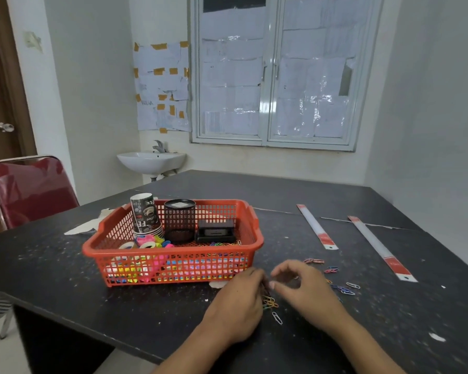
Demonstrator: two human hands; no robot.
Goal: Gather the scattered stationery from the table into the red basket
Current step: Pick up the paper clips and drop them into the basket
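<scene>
Paper clips (343,288): thin coloured wire loops, strewn on the counter (146,306) near its front edge, right of the red basket (173,268). Yellow bunch (269,300) gripped by curled left hand (235,303) fingers. Right hand (305,290) fingers arched, grasp unclear.

One wide-angle view is taken from head height at the near edge of the table (146,306), faced forward and downward; the left hand (235,306), the right hand (305,290) and the paper clips (269,302) are seen closest, low in frame; the red basket (173,268) is framed farther off; the window (276,76) is taken in beyond.
</scene>
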